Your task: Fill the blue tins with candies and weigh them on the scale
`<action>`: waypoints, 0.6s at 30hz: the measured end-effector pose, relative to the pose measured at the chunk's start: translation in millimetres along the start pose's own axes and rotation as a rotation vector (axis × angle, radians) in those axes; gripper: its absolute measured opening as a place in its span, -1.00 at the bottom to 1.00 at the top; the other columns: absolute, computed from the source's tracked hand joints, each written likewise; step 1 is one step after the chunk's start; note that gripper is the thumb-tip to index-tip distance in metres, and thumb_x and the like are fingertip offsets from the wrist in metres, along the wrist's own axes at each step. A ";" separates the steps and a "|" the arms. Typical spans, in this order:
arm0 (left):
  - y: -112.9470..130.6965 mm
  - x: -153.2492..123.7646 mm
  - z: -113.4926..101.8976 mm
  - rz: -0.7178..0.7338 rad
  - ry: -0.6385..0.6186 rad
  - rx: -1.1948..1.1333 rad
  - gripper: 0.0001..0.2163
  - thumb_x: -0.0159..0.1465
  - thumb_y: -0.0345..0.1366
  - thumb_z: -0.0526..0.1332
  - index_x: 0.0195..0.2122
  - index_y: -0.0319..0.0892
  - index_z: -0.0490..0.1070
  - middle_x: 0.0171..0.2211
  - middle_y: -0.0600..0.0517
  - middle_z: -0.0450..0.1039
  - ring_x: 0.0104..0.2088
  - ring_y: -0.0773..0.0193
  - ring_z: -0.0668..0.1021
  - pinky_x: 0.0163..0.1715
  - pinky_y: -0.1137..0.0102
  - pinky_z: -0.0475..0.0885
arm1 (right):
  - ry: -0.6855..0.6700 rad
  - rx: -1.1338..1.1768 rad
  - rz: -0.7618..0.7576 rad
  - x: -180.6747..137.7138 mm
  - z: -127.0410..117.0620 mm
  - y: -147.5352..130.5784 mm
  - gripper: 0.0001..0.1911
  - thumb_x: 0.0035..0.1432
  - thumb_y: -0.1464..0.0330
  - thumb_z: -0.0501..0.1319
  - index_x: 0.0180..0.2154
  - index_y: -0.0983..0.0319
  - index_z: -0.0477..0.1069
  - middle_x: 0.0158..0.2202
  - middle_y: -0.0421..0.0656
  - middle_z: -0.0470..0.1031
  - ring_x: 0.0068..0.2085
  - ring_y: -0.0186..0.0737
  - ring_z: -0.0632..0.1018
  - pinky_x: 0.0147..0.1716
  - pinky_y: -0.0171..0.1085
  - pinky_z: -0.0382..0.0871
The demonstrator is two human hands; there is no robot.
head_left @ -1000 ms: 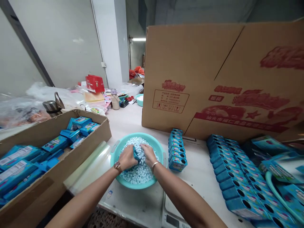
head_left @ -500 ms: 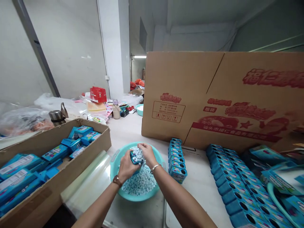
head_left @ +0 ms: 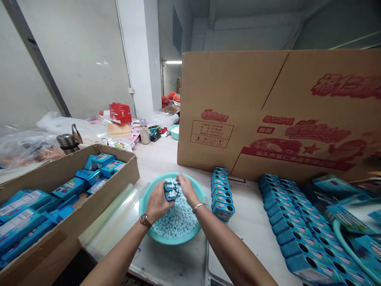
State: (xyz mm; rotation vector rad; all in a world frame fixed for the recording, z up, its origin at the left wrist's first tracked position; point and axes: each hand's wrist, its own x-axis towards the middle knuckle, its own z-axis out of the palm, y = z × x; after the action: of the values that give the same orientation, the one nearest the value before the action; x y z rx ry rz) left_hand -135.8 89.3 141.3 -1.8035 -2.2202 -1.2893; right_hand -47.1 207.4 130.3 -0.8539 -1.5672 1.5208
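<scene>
A teal bowl [head_left: 144, 198] full of small pale-blue candy balls [head_left: 177, 218] sits on the white table in front of me. Above the balls, my left hand [head_left: 156, 203] is closed round a small blue box [head_left: 170, 190] with balls showing in its open top. My right hand [head_left: 186, 188] is at the box's right side, fingers curled against it. A watch is on my left wrist and a bangle on my right.
A row of small blue boxes [head_left: 222, 194] stands right of the bowl, with several longer rows [head_left: 300, 226] further right. A big cardboard carton [head_left: 279, 115] stands behind. An open carton [head_left: 59, 198] of flat blue packs lies on the left. A scale [head_left: 214, 270] sits near the front edge.
The hands lifted the blue box out of the candy balls, where both had been pressed down; the heap of balls on its top has fallen away.
</scene>
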 end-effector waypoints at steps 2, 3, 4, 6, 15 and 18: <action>-2.3 0.0 -0.9 -0.015 -0.040 -0.065 -0.42 -0.04 -0.36 0.34 0.05 -0.17 0.25 -0.05 -0.11 0.43 -0.03 -0.01 0.53 -0.04 0.14 0.44 | -0.041 0.018 0.022 0.1 1.1 -2.1 -0.37 0.01 -0.21 0.13 -0.39 0.23 0.54 -0.29 -0.07 0.58 -0.17 -0.01 0.53 -0.10 -0.15 0.34; -3.6 -0.3 -1.1 -0.053 -0.051 -0.102 -0.41 -0.04 -0.34 0.36 0.05 -0.17 0.25 -0.07 -0.09 0.44 -0.06 0.00 0.54 -0.07 0.15 0.45 | -0.043 0.037 0.054 0.2 0.9 -3.2 -0.36 0.01 -0.21 0.12 -0.39 0.23 0.55 -0.29 -0.07 0.59 -0.18 -0.01 0.54 -0.10 -0.15 0.34; -5.2 -0.9 -1.1 -0.110 -0.048 -0.143 -0.40 -0.05 -0.32 0.38 0.04 -0.17 0.25 -0.09 -0.08 0.45 -0.08 0.00 0.55 -0.09 0.14 0.46 | -0.027 0.059 0.085 0.2 0.4 -4.1 -0.34 0.02 -0.22 0.11 -0.36 0.24 0.55 -0.28 -0.06 0.59 -0.18 -0.01 0.54 -0.11 -0.15 0.35; -8.3 -2.4 0.0 -0.217 -0.019 -0.227 -0.36 -0.09 -0.27 0.42 0.04 -0.17 0.24 -0.14 -0.04 0.48 -0.13 0.01 0.57 -0.11 0.14 0.47 | 0.027 0.091 0.104 -0.3 -1.0 -5.4 -0.30 0.03 -0.24 0.07 -0.32 0.24 0.55 -0.26 -0.05 0.59 -0.16 -0.02 0.54 -0.10 -0.15 0.35; -10.4 -8.1 5.0 -0.317 -0.031 -0.475 -0.30 -0.16 -0.28 0.48 0.03 -0.17 0.27 -0.13 -0.02 0.49 -0.12 0.04 0.58 -0.09 0.17 0.48 | 0.040 0.139 0.067 -10.3 0.0 -12.1 -0.39 0.06 -0.18 0.12 -0.30 0.21 0.56 -0.22 -0.06 0.60 -0.10 -0.03 0.53 -0.06 -0.16 0.33; -8.3 -9.6 1.7 -0.301 -0.078 -0.485 -0.33 -0.14 -0.29 0.47 0.01 -0.16 0.27 -0.13 -0.02 0.48 -0.12 0.06 0.57 -0.09 0.19 0.48 | -0.053 0.109 0.077 -13.1 -4.7 -15.1 -0.41 0.05 -0.16 0.14 -0.29 0.20 0.57 -0.21 -0.07 0.60 -0.10 -0.03 0.53 -0.07 -0.15 0.34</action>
State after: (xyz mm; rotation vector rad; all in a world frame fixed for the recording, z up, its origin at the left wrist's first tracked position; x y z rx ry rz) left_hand -138.5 82.4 130.8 -1.7049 -2.4533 -1.9965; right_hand -36.0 197.2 144.2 -0.8268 -1.4894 1.6805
